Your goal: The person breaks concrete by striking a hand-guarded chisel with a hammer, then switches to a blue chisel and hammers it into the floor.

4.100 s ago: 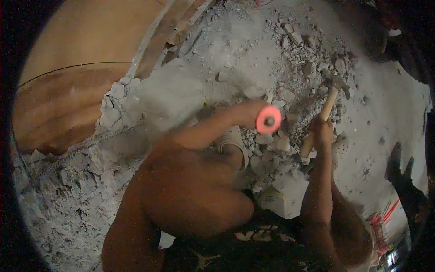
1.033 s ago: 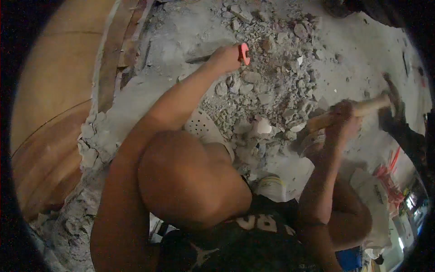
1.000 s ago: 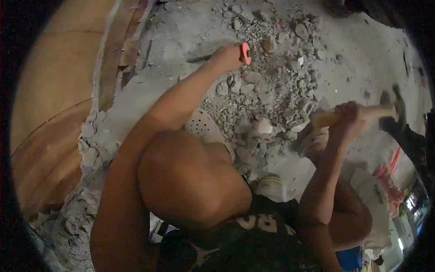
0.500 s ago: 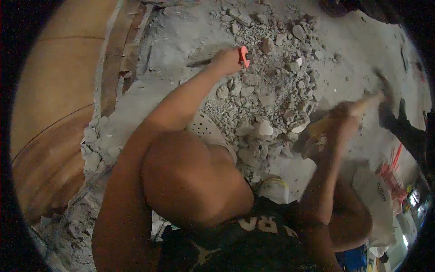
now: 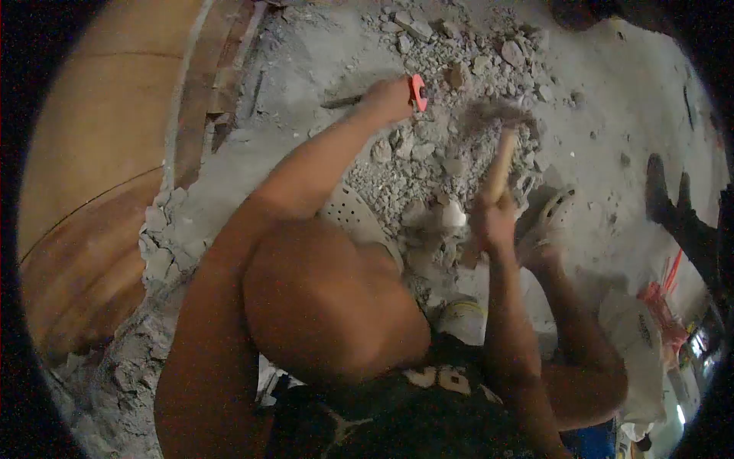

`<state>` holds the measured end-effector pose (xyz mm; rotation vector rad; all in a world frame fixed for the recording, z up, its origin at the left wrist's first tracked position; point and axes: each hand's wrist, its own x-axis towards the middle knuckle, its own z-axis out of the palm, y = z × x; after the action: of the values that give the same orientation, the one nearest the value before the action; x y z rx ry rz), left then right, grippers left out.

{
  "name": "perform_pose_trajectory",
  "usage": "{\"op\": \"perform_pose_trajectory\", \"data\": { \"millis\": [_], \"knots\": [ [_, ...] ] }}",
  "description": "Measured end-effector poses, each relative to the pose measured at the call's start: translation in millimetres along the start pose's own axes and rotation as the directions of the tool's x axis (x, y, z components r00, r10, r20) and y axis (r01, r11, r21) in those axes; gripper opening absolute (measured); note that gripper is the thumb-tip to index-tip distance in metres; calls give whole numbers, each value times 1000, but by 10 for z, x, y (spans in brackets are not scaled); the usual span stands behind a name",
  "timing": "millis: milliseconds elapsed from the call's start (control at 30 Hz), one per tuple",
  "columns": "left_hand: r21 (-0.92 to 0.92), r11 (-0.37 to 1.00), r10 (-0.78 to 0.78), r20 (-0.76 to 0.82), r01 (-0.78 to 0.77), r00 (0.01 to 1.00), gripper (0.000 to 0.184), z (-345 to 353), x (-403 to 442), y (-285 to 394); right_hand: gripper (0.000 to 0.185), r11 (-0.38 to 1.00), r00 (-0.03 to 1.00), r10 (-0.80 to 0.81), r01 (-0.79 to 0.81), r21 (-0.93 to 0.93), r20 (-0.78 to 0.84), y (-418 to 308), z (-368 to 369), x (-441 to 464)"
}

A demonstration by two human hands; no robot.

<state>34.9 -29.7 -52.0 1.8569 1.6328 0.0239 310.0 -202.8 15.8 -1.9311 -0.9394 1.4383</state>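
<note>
On the concrete floor (image 5: pixel 604 92): rubble (image 5: pixel 417 149) lying loose; grey slab (image 5: pixel 310 57) at left looks mostly unbroken.
Breakage: seemingly partial.
Left hand (image 5: pixel 388 102): fingers wrapped round pink-guarded chisel (image 5: pixel 418 91), dark shaft toward slab.
Right hand (image 5: pixel 492 220): gripping wooden-handled hammer (image 5: pixel 501 164), head blurred over rubble.

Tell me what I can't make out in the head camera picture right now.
All in the head view:
Hammer: its head is blurred.
Pink-guarded tool: middle hidden inside the left hand's grip.
Pale bag: print too small and blurred to read.
Dark shape, upper right: cut off by the top edge.
</note>
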Motion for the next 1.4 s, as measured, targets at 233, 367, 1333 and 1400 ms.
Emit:
{"op": "perform_pose_trajectory", "data": {
  "millis": [233,367,1333,1400],
  "knots": [
    [-27,996,79,-74,-82,994,41,67,47,-79,3,659,580,-747,579,-481,-326,-974,-1320,303],
    [-30,995,97,-82,-100,992,40,97,93,-97,9,824,801,-523,563,67,-292,-618,-735,331],
    [-41,994,100,-86,-103,991,34,153,160,-243,16,985,996,47,-58,160,70,-323,-91,-19],
    [-73,988,129,-117,-138,985,34,201,160,-200,18,999,958,7,-17,-32,-288,-335,-545,240]
  ]
}}
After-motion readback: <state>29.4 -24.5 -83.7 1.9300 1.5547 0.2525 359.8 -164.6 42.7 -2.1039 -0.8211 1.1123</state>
